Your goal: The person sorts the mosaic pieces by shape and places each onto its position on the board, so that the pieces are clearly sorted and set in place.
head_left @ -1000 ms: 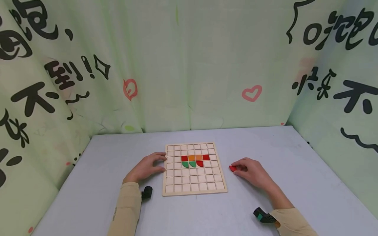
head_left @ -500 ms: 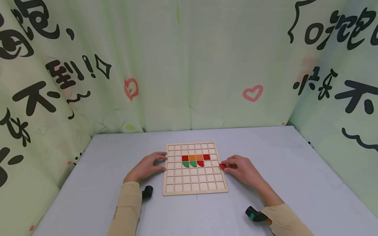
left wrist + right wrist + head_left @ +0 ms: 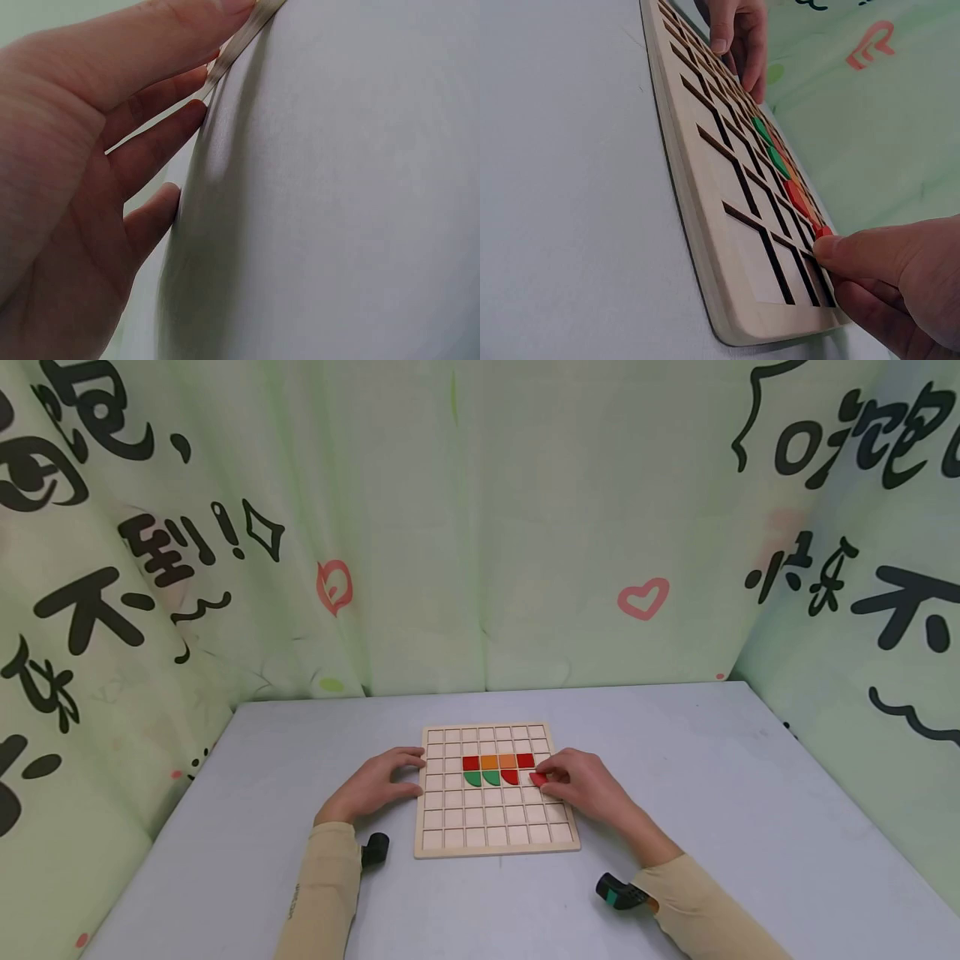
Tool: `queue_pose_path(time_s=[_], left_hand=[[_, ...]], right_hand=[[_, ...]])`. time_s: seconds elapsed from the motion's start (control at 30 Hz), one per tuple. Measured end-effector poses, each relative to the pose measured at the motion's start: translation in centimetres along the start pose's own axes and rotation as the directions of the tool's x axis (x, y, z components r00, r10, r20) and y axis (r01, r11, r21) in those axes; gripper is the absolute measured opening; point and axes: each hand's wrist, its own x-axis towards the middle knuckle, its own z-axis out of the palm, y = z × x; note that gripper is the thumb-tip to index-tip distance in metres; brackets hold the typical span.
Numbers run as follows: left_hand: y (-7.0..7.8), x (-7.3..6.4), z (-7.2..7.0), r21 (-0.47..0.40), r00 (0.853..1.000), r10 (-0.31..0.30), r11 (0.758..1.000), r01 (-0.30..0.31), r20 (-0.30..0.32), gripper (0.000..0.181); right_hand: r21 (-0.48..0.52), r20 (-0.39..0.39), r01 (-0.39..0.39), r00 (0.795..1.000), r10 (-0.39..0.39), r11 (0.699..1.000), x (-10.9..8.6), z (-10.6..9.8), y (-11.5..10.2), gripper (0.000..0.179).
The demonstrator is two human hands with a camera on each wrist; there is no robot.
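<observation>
A square wooden grid board (image 3: 495,853) lies on the table. One row holds a red square (image 3: 471,763), two orange squares and another red square (image 3: 525,761). In the row nearer me sit two green quarter-round pieces (image 3: 472,778) and a red quarter-round piece (image 3: 510,777). My right hand (image 3: 588,785) pinches a second red quarter-round piece (image 3: 537,779) between thumb and fingers, over the cells right of that row; in the right wrist view the thumb partly hides it. At the board's left edge my left hand (image 3: 375,785) rests its fingertips, fingers spread along the side.
A white table (image 3: 300,727) surrounds the board. Behind and at both sides hangs a pale green curtain (image 3: 480,527) with black writing and red hearts. Black cameras (image 3: 375,850) are strapped at both wrists.
My right hand has moved left with the red quarter-round piece, from the table beside the board to over its right-hand cells. The left hand has stayed at the board's edge.
</observation>
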Motion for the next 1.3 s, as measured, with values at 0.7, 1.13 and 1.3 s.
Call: queue_pose_path(time_s=[0.7,1.13,1.3], left_hand=[[0.1,-0.1,0.2,0.009,1.0,-0.006,1.0,0.006,0.003,0.045],[-0.1,0.1,0.2,0.011,1.0,0.008,1.0,-0.008,-0.001,0.044],[0.0,0.0,0.0,0.007,1.0,0.006,1.0,-0.006,0.003,0.045]], right_hand=[[-0.016,0.019,-0.042,0.999,0.042,0.999,1.2,1.3,-0.4,0.015],[-0.039,-0.002,-0.004,1.0,0.003,0.999,1.4,1.4,-0.2,0.013],[-0.049,-0.01,0.002,1.0,-0.003,0.999,1.5,1.5,-0.1,0.013]])
